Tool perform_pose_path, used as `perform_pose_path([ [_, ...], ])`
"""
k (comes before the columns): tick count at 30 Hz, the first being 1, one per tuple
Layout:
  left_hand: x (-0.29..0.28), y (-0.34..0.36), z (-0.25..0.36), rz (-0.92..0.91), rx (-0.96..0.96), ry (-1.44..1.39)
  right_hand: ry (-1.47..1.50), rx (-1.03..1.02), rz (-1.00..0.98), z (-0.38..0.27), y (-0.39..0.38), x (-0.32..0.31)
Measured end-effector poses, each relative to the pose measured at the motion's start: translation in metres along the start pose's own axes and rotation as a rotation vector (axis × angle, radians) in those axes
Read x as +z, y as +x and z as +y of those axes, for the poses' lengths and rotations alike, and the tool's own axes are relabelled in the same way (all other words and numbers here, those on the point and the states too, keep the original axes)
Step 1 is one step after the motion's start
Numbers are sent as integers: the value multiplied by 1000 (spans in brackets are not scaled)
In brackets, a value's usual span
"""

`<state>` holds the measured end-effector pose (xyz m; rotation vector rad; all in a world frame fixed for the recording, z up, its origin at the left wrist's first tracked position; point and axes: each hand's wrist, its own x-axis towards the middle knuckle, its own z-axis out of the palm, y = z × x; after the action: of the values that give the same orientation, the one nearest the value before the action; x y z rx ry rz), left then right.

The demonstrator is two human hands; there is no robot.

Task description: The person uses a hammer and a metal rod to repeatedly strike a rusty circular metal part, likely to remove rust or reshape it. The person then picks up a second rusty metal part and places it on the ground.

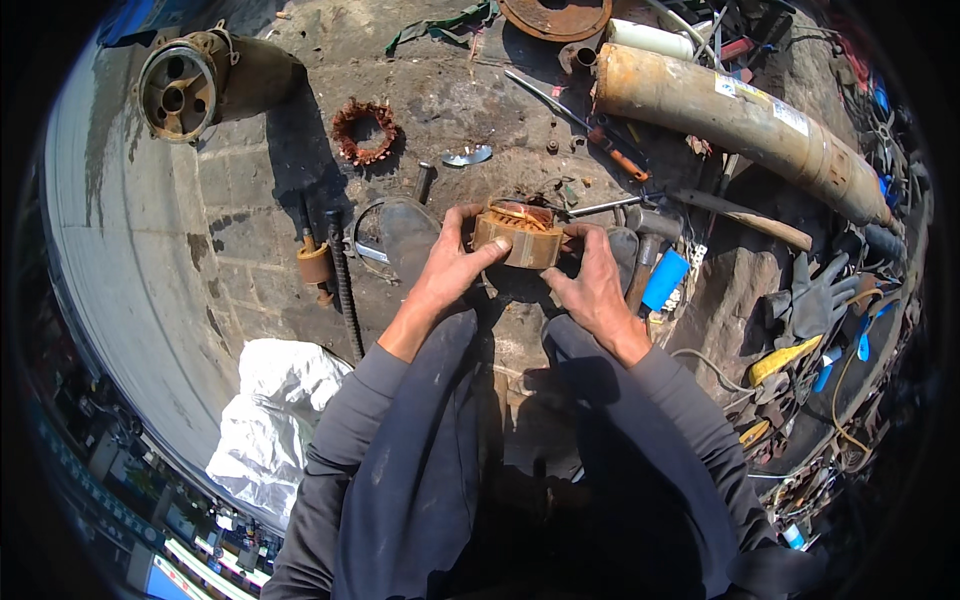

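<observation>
Between my knees I hold a rusty motor stator (532,246) with copper windings showing at its top. My left hand (452,268) grips its left side, thumb laid across the front. My right hand (592,284) closes on its right side with fingers and thumb. A hammer (655,226) and a blue cylinder (665,280) lie just right of my right hand. Ahead and to the left is a loose ring of copper windings (364,132). Left of my left shoe lie a rotor on a shaft (314,262) and a ribbed bar (345,290).
A rusty motor housing (180,88) lies at the far left. A long metal cylinder (740,125) stretches across the far right, near an orange-handled screwdriver (625,160). Grey gloves (810,298) and scrap crowd the right side. A silvery sheet (270,420) lies at the near left.
</observation>
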<state>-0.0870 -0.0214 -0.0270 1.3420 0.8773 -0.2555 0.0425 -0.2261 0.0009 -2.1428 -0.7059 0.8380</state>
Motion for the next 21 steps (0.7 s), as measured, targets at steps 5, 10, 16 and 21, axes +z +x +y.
perform_pose_path([
  [5, 4, -1, -3, -20, -26, -12, 241, 219, -83, 7, -3, 1],
  [10, 3, -1, -3, -31, -12, -32, 590, 467, -95, 14, 7, -8],
  [16, -1, 3, 1, -72, -18, 14, 612, 691, -181, 10, 15, -7],
  [21, -8, 14, 10, -100, 46, 164, 697, 784, -172, 5, 17, -2],
])
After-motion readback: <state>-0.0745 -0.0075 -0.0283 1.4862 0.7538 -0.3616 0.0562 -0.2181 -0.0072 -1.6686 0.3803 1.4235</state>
